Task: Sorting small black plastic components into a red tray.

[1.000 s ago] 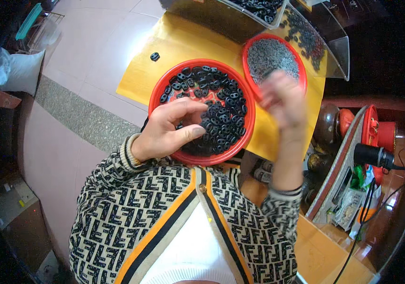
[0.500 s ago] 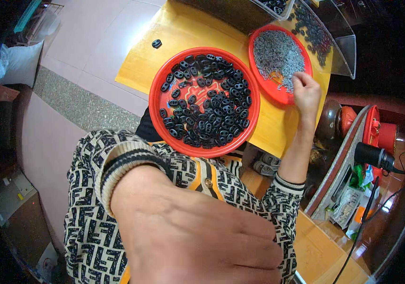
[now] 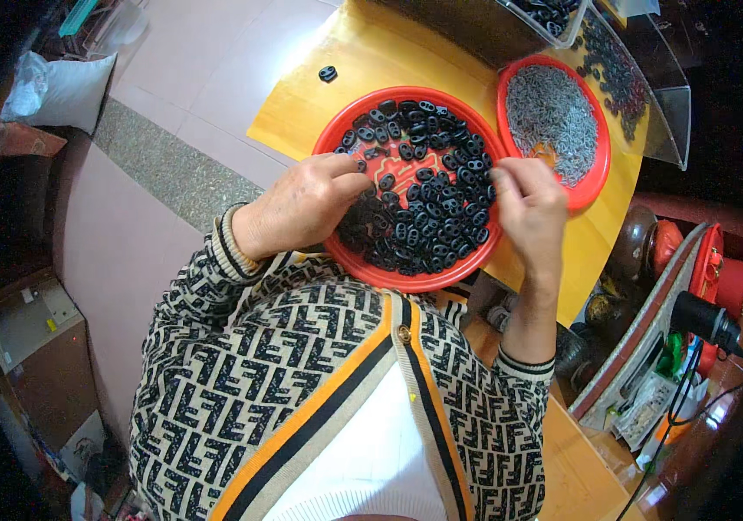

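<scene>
Head view: the big red tray (image 3: pixel 334 137) of black oval two-hole pieces (image 3: pixel 441 204) sits on the yellow table (image 3: pixel 302 113), and everything else is placed around it. The left hand (image 3: pixel 295 211) lies over the tray's near-left rim, fingers drawn together at the tips among the pieces; whether they pinch one, I cannot tell. The right hand (image 3: pixel 528 208) is at the tray's right rim, fingers curled close, contents hidden. Just right of the tray lies a smaller red tray (image 3: pixel 595 178) of small grey metal parts (image 3: pixel 554 113). One stray black piece (image 3: pixel 328 74) lies beyond the tray's far-left edge. This looks like the picking step; the next move probably calls for a clean single-piece pinch
</scene>
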The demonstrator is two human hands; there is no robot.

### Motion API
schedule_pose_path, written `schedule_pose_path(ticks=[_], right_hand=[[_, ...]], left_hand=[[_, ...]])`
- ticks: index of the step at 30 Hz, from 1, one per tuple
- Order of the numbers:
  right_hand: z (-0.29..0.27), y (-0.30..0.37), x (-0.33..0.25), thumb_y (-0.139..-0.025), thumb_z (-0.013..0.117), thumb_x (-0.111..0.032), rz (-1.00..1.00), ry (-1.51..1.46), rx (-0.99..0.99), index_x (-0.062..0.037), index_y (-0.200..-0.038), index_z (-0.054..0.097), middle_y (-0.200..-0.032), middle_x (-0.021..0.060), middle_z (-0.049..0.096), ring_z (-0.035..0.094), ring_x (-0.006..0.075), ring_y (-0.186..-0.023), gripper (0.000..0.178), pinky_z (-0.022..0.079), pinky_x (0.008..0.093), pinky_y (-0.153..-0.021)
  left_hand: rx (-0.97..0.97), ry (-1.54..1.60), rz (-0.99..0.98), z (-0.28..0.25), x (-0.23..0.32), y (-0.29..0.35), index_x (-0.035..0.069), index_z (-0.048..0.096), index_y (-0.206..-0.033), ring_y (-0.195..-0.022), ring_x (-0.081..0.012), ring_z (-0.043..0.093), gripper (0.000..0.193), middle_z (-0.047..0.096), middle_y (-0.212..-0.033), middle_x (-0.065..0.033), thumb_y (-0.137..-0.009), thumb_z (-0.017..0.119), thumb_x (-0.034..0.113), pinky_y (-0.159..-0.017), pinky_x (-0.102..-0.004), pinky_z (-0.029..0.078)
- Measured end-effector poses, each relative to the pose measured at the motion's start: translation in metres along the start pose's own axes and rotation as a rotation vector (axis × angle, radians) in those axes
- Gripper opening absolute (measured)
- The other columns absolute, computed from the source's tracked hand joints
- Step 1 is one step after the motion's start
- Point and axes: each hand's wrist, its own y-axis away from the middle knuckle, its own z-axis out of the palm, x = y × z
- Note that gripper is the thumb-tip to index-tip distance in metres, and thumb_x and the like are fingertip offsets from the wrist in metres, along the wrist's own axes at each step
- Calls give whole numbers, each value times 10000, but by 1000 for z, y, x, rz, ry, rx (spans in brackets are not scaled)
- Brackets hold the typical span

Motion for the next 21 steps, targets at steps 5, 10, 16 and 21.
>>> schedule_pose_path(ticks=[5,10,16,21], right_hand=[[28,2,-16,-700,545,-2,-174,40,-216,-26,-798,595,-717,139,522,536,291,-723,113,445,381,-660],[36,6,-17,-715,496,-18,-206,256,-364,-15,-860,583,-790,154,533,535,306,-782,170,458,378,-688],[42,16,-23,-725,485,-16,-225,277,-236,5,-792,560,-767,143,519,529,289,-746,102,466,360,-651],[35,32,-28,-721,485,-5,-218,146,-128,-1,-792,507,-736,153,492,515,308,-718,75,447,378,-624]], left_hand=[[34,33,-20,4,3,-7,-15,547,-838,-674,-305,534,174,500,-710,-131,-664,549,-10,-574,-368,451],[33,52,12,7,5,-13,-13,545,-839,-684,-304,533,179,501,-713,-132,-660,549,-23,-581,-367,451],[65,65,123,4,7,-42,-8,549,-823,-685,-302,531,164,500,-723,-132,-661,564,-22,-588,-365,449],[116,137,302,21,1,-113,-5,572,-752,-693,-313,529,86,527,-721,-147,-668,573,16,-625,-382,446]])
